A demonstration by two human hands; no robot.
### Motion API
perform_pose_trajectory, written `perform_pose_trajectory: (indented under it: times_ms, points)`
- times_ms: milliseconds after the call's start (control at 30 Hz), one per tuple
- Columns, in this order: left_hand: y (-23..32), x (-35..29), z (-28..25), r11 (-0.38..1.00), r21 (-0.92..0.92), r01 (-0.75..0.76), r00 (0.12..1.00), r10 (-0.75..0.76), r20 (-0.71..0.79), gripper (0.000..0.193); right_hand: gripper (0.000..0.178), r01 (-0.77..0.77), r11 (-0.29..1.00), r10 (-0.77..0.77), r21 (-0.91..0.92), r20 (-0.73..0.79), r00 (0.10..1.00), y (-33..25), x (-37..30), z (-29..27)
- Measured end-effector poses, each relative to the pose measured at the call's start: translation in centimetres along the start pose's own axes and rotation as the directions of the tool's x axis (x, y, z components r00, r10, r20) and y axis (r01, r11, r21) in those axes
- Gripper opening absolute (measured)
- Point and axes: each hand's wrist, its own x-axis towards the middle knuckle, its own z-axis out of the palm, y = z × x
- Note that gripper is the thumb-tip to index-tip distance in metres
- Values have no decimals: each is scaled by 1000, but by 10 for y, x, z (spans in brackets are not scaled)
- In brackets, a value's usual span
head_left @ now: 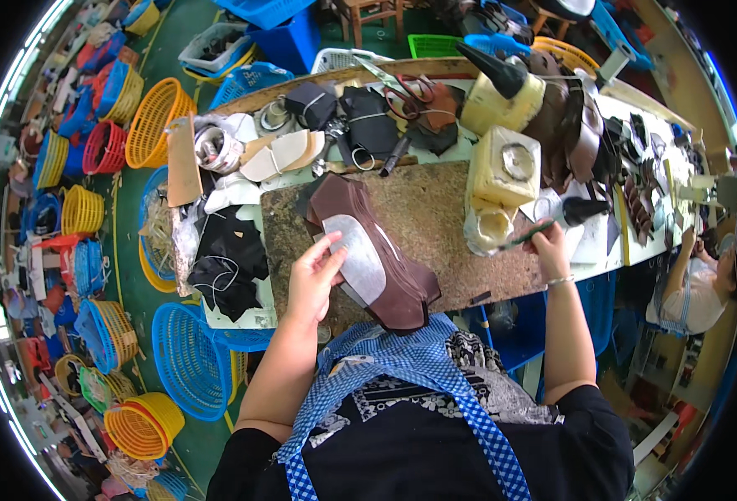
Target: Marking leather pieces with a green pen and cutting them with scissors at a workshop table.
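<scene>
A dark brown leather piece (pixel 402 280) lies on the speckled work board (pixel 435 217), with a pale grey lining patch (pixel 356 255) on top of it. My left hand (pixel 314 280) rests flat on the edge of the patch and the leather, fingers spread. My right hand (pixel 549 249) is off to the right, gripping a thin green-handled brush (pixel 523 236) whose tip reaches into a yellowish glue tub (pixel 487 225). The two hands are well apart.
Yellowish glue containers (pixel 506 167) and a black-nozzled bottle (pixel 502 88) stand at the board's far right. Black leather pieces (pixel 230 259), scissors (pixel 410 92) and shoe parts crowd the bench behind. Blue, yellow and red baskets (pixel 189 359) fill the floor on the left. Another person (pixel 694 284) works at the right.
</scene>
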Motion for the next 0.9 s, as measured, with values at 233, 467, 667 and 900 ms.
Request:
perform_pose_trajectory:
  times_ms: [233, 467, 667, 900]
  points:
    - [-4, 8, 0, 996, 89, -24, 999, 28, -44, 33, 28, 262, 916, -374, 304, 407, 833, -72, -2, 219]
    - [-11, 9, -9, 999, 41, 20, 998, -17, -61, 41, 36, 476, 863, -399, -170, 348, 848, -70, 40, 269]
    - [-13, 8, -5, 999, -7, -42, 996, 41, -78, 45, 41, 223, 943, -113, -246, 393, 912, -91, 72, 281]
    - [-20, 10, -7, 997, 46, -58, 995, 61, -79, 48, 40, 354, 844, -28, -403, 627, 779, -106, 56, 296]
